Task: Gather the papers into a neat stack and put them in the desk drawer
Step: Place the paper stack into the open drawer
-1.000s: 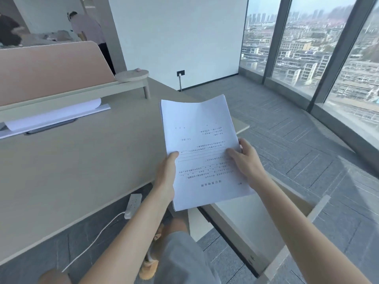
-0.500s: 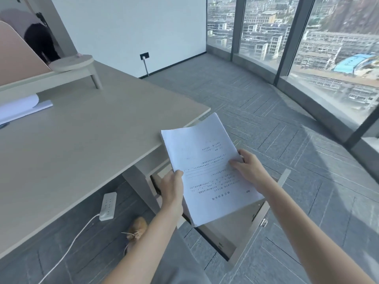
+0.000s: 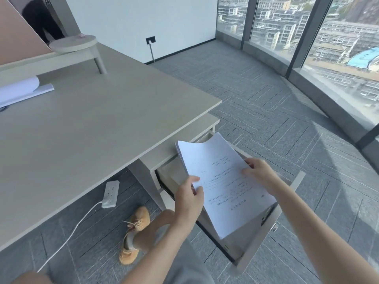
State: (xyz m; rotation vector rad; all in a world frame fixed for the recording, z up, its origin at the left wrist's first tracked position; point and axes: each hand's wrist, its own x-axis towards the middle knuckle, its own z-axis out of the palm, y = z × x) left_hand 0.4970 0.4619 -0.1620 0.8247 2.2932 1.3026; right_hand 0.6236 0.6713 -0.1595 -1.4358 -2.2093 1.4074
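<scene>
A stack of white printed papers [image 3: 220, 181] hangs tilted over the open desk drawer [image 3: 252, 232], its lower corner down inside the drawer. My left hand [image 3: 189, 198] pinches the stack's left edge. My right hand [image 3: 259, 171] grips the right edge, thumb on top. The drawer is pulled out from the pedestal under the beige desk [image 3: 92, 124], at the desk's right corner. The papers hide most of the drawer's inside.
A white sheet [image 3: 19, 91] lies under the raised shelf [image 3: 71, 45] at the back left of the desk. A white power strip [image 3: 110, 193] with its cable lies on the grey carpet by my tan shoe [image 3: 134, 234]. Floor-to-ceiling windows [image 3: 328, 48] stand to the right.
Both hands have carried the stack down from above the desk's edge to the open drawer. The view has swung down and to the right, bringing the drawer into sight.
</scene>
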